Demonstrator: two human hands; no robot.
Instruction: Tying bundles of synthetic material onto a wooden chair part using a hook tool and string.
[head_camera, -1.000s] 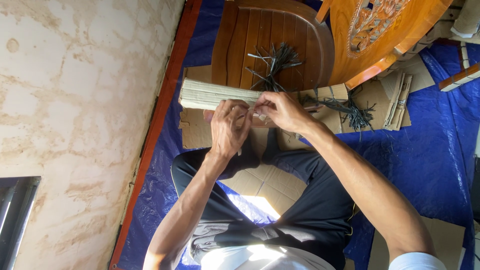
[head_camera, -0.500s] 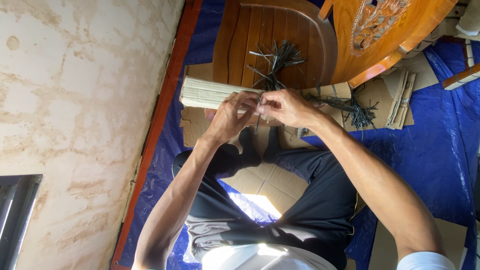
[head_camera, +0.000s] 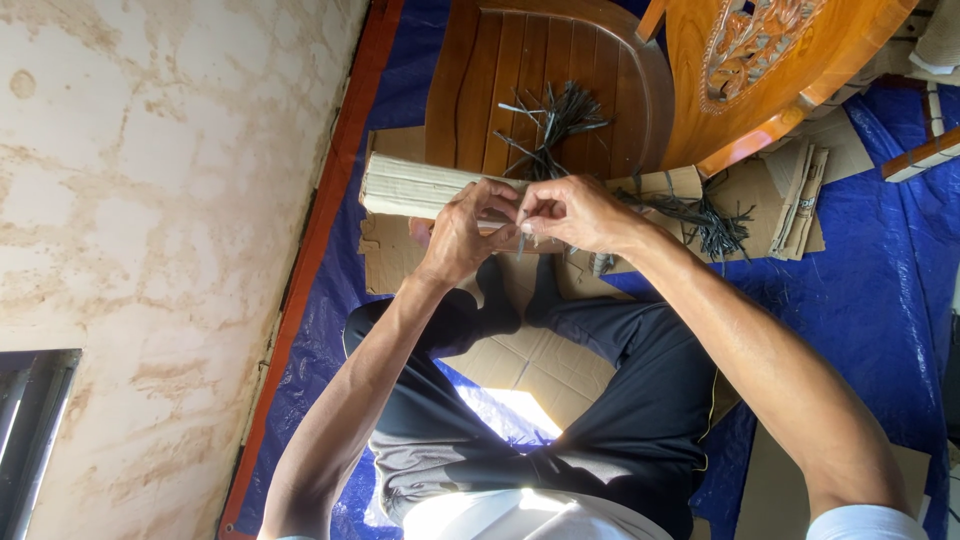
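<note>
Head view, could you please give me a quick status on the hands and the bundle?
Left hand and right hand together, fingers pinching a thin dark strip. Pale bundle lies behind them. Loose dark strips on wooden chair seat, clear of hands.

I see a pale matt stack of flat paper sheets (head_camera: 415, 187), rough brown cardboard pieces (head_camera: 535, 365), thin dark glossy plastic strips (head_camera: 555, 115) on a polished, grooved brown wooden chair seat (head_camera: 480, 90), shiny crinkled blue plastic tarp (head_camera: 870, 250), and a stained rough plaster wall (head_camera: 150, 200).

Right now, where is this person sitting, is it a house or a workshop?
Probably a home floor used as a makeshift work spot: a blue tarp and flattened cardboard cover the ground beside a stained wall, with a carved wooden chair nearby.
</note>
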